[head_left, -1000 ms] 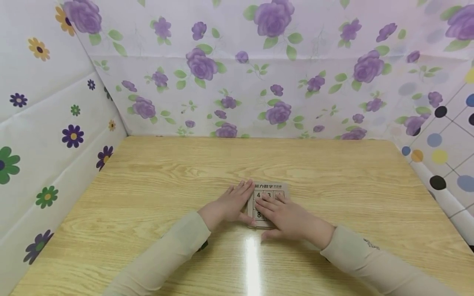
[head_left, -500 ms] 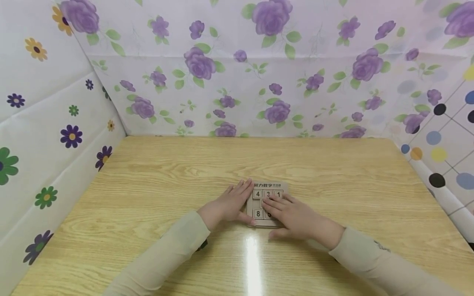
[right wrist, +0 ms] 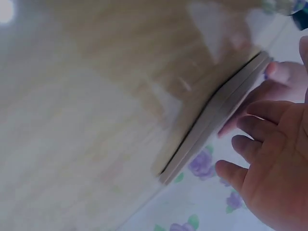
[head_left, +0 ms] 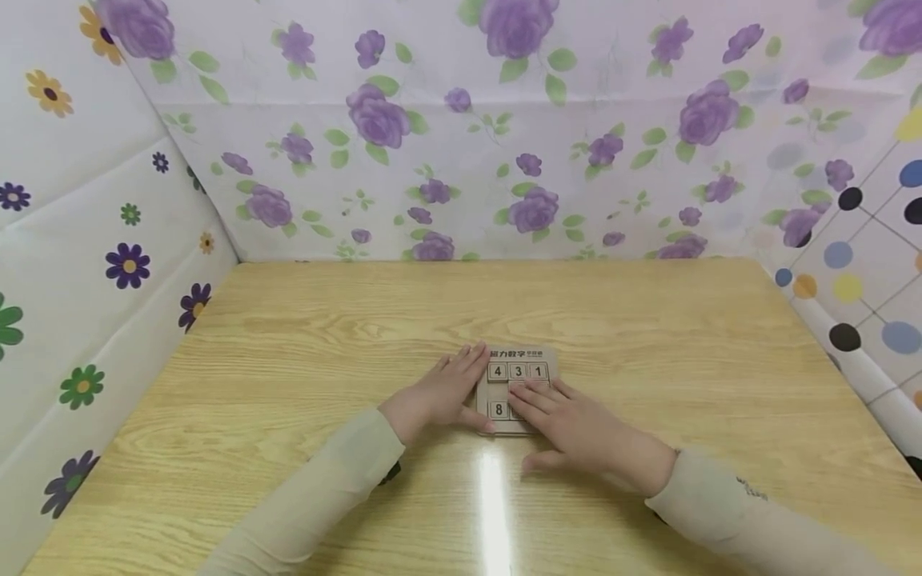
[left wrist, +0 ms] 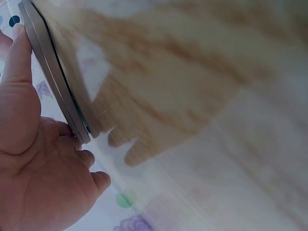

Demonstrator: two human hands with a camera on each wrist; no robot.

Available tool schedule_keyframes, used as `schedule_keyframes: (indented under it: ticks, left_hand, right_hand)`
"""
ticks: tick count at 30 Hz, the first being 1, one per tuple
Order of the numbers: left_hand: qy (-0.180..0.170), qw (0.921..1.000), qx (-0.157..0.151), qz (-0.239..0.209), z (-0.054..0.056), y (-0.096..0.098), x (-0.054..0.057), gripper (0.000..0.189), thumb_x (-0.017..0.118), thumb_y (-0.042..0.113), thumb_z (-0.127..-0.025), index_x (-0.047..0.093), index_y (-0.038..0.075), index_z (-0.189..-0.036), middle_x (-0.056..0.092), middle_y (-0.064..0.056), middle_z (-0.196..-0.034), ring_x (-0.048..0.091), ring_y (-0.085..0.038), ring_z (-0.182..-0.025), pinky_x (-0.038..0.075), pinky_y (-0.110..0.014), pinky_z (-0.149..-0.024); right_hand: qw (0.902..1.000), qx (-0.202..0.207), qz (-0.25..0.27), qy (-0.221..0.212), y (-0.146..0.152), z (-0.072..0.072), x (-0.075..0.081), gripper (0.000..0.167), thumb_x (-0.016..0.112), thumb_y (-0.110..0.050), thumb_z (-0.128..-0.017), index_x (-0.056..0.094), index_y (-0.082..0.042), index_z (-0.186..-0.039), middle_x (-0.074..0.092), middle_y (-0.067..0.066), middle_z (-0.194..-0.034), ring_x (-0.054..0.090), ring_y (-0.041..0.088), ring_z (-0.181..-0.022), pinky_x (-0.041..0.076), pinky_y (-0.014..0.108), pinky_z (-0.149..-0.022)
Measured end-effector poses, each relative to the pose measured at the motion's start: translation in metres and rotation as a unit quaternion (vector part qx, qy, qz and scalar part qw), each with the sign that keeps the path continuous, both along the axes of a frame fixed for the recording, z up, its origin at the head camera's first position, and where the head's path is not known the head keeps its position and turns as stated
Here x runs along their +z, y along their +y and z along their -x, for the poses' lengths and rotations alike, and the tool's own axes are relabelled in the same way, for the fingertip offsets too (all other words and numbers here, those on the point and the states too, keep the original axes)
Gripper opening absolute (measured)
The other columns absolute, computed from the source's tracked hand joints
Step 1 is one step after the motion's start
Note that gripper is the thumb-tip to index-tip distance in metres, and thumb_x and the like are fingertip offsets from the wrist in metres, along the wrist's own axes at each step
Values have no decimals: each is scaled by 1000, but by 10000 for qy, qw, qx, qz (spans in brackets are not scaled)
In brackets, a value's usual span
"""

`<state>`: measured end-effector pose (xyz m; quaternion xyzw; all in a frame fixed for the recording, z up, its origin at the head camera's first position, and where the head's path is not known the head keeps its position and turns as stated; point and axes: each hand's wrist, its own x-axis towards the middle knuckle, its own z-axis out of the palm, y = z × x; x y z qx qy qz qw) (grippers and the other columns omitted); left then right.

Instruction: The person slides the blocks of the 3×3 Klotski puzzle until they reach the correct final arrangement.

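Observation:
A wooden number slide puzzle (head_left: 508, 354) lies flat on the table in the head view, dark lettering along its far edge. Its far row reads 4, 3, 1, and tile 8 (head_left: 499, 410) sits at the near left. The middle row's left cell is bare. My left hand (head_left: 441, 394) rests along the puzzle's left side, fingers straight, thumb at the near-left corner. With fingers extended, my right hand (head_left: 576, 428) touches the middle-row tiles and hides several of them. In the right wrist view, its fingers (right wrist: 250, 149) reach toward the puzzle's edge (right wrist: 219, 113).
The puzzle rests on a glossy wood-grain table (head_left: 324, 320). Behind it hangs a purple-flowered cloth (head_left: 288, 120). Daisy-print (head_left: 58, 264) and dotted (head_left: 857, 320) sheets flank the left and right edges. Light sleeves cover both forearms.
My right hand has slid rightward over the puzzle; a middle-row tile has shifted right, baring the left cell and uncovering tile 1. My left hand keeps its place. The head view has tilted slightly.

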<state>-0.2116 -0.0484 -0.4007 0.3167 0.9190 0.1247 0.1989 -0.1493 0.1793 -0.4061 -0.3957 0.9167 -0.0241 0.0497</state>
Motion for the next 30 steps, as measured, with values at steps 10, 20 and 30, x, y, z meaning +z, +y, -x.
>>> schedule_keyframes:
  ticks: [10, 20, 30]
  left_hand:
    - [89, 9999, -95, 22, 2, 1, -1, 110, 68, 56, -78, 6, 3, -153, -1, -12, -160, 1, -31, -147, 6, -50, -120]
    - [40, 10000, -51, 44, 2, 1, -3, 112, 66, 59, -77, 5, 4, -153, -3, -10, -160, -1, -29, -147, 6, -49, -119]
    - [25, 10000, -60, 12, 3, 0, -3, 112, 67, 58, -77, 6, 4, -153, -2, -11, -160, 1, -30, -147, 6, -50, -120]
  right_hand:
    - [9999, 114, 20, 20, -16, -18, 0, 84, 48, -64, -86, 38, -4, -145, 34, 10, -153, 28, 30, -142, 19, 51, -118]
    - [10000, 56, -22, -55, -19, -9, 0, 83, 49, -62, -87, 38, -2, -144, 36, 12, -152, 29, 32, -141, 20, 51, -117]
    - [9999, -19, -82, -115, -20, 5, -2, 83, 50, -60, -88, 35, -3, -146, 32, 11, -154, 26, 31, -143, 16, 51, -118]
